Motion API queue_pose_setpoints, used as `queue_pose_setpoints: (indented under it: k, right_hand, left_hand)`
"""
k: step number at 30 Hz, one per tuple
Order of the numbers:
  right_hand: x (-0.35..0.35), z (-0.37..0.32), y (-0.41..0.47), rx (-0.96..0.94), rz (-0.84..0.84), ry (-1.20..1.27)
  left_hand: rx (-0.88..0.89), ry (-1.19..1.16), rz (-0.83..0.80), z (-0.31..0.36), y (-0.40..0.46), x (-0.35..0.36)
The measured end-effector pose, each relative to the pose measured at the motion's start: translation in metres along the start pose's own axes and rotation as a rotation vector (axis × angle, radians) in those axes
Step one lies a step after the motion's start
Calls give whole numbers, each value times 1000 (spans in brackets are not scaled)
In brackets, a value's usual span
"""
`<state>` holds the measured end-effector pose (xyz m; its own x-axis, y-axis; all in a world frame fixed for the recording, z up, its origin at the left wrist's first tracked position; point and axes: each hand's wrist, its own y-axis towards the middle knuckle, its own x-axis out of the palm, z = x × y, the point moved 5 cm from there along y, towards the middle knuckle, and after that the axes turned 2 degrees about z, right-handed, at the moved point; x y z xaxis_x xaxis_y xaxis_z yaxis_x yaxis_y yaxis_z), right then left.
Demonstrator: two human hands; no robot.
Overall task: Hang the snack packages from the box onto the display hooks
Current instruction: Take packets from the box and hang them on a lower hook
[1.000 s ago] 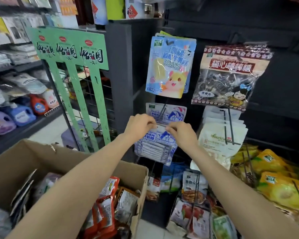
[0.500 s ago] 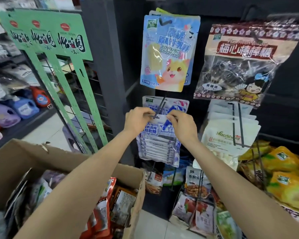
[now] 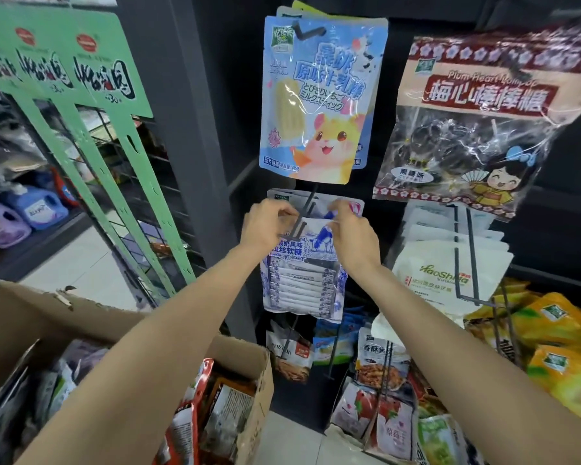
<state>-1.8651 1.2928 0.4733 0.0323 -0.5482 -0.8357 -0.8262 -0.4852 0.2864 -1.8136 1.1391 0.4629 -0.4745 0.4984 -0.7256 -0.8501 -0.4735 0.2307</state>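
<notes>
1. Both forearms are bare from the lower picture edge to the wrists, beside the cardboard box point(image 3: 245, 360); no sleeve shows.
2. The left hand point(image 3: 265, 226) is bare.
3. The right hand point(image 3: 353, 239) is bare too, its fingers plain.

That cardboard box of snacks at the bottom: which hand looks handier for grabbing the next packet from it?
Probably the left hand. Its arm passes right over the cardboard box, while the right hand reaches in from the far side. Both currently pinch the blue-and-white packet.
</notes>
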Motion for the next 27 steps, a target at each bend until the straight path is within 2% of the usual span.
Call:
queue_pose_setpoints:
  k: [3,7,13,18,23,27]
  right_hand:
    - [3,1,15,-16,-23,-65]
    - [10,7,28,-5,-21,-104]
    - [9,2,16,-102,46,-87]
    - [16,-4,-23,-67,6,-21]
    - [42,-32,-65,-14,-202,156]
    - [63,-90,-99,-140,-344,254]
  left_hand:
    - [-68,48,3,10,20,-2]
    - [-71,159,-14,18,34,4]
    - [-27,-39,2,7,21,-1]
    - [105,4,85,2,-29,-12]
    - [87,184,-51,-21,-87,-26]
    - [-8,198,26,-62,-136,-73]
